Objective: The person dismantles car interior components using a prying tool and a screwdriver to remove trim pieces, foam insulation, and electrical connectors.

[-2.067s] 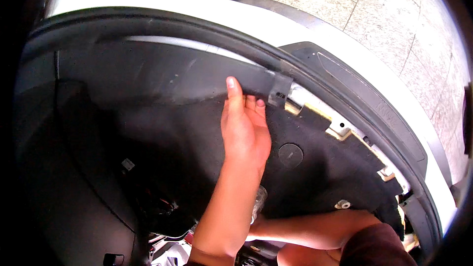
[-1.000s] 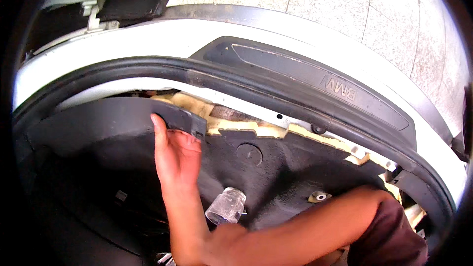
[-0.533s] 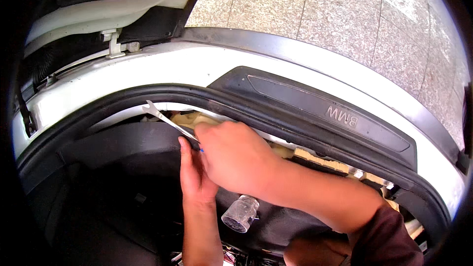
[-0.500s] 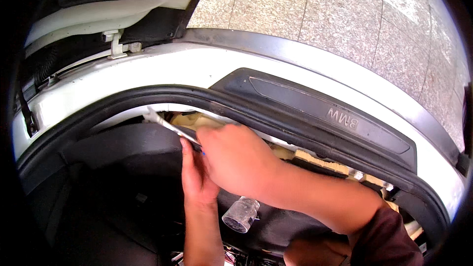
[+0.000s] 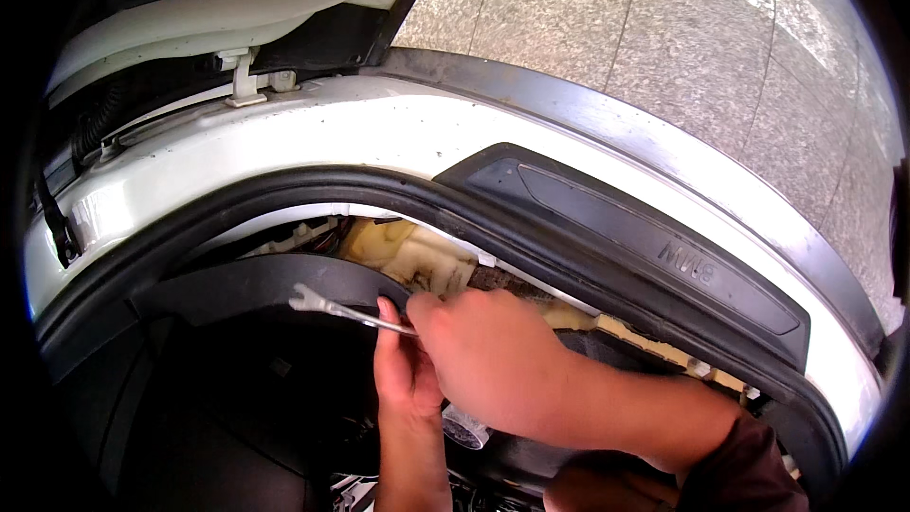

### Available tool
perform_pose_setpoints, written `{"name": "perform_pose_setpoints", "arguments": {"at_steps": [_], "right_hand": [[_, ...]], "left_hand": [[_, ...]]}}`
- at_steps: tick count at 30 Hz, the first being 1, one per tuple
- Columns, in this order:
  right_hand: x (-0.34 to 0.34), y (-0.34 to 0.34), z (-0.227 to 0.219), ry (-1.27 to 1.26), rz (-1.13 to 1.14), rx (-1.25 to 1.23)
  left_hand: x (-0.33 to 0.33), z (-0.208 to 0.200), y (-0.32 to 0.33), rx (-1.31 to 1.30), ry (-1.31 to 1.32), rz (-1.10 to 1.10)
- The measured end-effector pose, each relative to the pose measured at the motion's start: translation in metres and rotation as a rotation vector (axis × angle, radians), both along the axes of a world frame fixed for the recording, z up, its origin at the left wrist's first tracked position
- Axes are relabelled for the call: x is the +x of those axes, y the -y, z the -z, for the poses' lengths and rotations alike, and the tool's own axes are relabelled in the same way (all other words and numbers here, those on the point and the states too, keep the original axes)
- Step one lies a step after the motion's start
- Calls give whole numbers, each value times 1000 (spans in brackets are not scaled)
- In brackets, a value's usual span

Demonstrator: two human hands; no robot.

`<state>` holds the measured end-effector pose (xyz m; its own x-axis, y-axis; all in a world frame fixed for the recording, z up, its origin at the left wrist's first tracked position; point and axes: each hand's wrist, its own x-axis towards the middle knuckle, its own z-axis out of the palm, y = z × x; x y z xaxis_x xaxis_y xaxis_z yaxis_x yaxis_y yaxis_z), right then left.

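A silver open-ended spanner (image 5: 336,308) juts out to the left from my right hand (image 5: 498,351), which is closed round its shaft. Beneath it my left hand (image 5: 408,374) is closed at the edge of a black trim panel (image 5: 251,283), thumb upright behind the spanner; its other fingers are partly hidden. The panel stands away from the door sill. Yellowish foam padding (image 5: 417,251) shows in the gap. Partly covered by my right hand is a clear plastic cup (image 5: 464,429).
A black rubber door seal (image 5: 379,182) curves along the white car sill (image 5: 379,123). On the sill lies a dark scuff plate (image 5: 616,237). The open door (image 5: 246,14) is at upper left, with stone paving (image 5: 616,19) outside. More foam (image 5: 645,339) shows at right.
The gap between trim panel and sill is wider, exposing more foam. Both hands and the spanner have shifted slightly right and nearer; the cup is now mostly covered. The view has shifted too.
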<state>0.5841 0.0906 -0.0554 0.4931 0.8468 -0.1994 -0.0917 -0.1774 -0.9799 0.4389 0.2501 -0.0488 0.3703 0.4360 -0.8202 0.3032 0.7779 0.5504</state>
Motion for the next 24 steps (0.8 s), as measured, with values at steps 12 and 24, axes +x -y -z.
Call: {"name": "perform_pose_setpoints", "arguments": {"at_steps": [12, 24], "right_hand": [[-1, 10, 0, 108, -236, 110], [8, 18, 0, 228, -371, 301]], "left_hand": [[-19, -18, 8, 30, -76, -81], [-95, -40, 36, 58, 79, -164]]}}
